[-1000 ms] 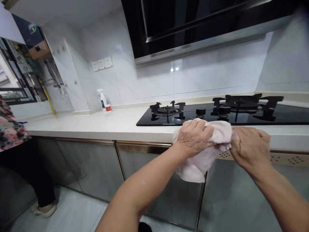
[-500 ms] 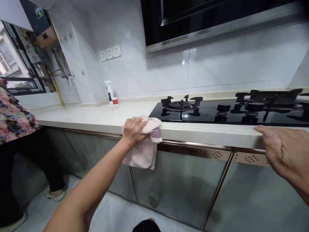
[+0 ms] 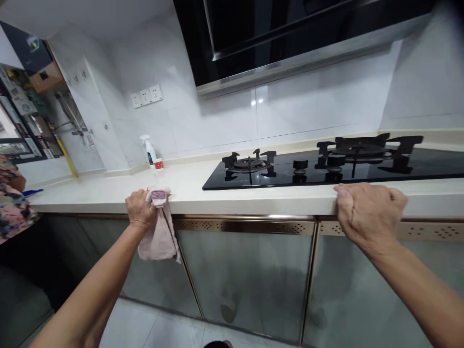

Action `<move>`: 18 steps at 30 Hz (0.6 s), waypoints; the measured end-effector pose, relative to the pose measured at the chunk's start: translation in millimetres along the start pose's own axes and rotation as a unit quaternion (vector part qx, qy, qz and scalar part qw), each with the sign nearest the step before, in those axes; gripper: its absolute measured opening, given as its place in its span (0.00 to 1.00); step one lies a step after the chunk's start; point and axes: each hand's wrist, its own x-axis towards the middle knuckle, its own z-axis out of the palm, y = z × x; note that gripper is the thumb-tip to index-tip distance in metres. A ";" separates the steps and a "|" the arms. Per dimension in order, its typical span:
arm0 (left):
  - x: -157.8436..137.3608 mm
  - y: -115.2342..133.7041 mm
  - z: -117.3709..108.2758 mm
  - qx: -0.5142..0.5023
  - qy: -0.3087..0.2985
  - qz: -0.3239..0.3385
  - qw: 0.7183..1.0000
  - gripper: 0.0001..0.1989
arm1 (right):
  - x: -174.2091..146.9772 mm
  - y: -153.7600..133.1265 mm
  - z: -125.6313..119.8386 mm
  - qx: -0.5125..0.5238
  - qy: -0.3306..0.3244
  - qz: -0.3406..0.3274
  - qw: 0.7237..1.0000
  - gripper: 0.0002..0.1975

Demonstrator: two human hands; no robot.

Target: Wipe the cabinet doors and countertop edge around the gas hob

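Sliding leftward along the front edge of the desk (image 3: 253, 205), the pink cloth (image 3: 158, 241) is now sitting farther from the black stove (image 3: 282, 180) than half a second ago, left of the frame's centre. The left hand (image 3: 139, 210) is gripping it, fingers closing around its bunched top, while the loose end is dangling in front of the cabinet doors (image 3: 246, 266). The right hand (image 3: 371, 215) is resting at the desk edge, right of the frame, fingers curling; whether they are clasping the edge, I cannot tell. Since this is looking like an edge wipe, good work is probably calling for spreading the cloth flat under the palm, pressing evenly over the lip, and gathering that loose tail.
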 end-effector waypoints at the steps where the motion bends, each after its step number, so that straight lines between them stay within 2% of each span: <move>1: 2.1 11.6 -2.1 -0.003 0.001 0.018 1.000 0.23 | 0.3 -1.3 -0.4 -0.003 0.001 0.002 1.000 0.22; 4: 9.3 62.7 -11.3 -0.030 0.015 0.085 0.996 0.23 | 1.1 -4.1 -1.4 -0.008 0.008 0.008 1.000 0.21; 9: 22.9 176.8 -38.7 -0.071 0.028 0.149 0.986 0.24 | 1.9 -6.3 -3.7 0.030 -0.007 0.027 0.999 0.20; 15: 43.6 318.5 -72.7 -0.149 -0.008 0.222 0.964 0.28 | 0.2 -6.7 -1.5 0.094 -0.018 0.043 0.994 0.18; 18: 51.1 374.4 -87.2 -0.192 -0.042 0.245 0.949 0.31 | 2.3 1.9 -4.9 0.125 -0.037 0.034 0.991 0.19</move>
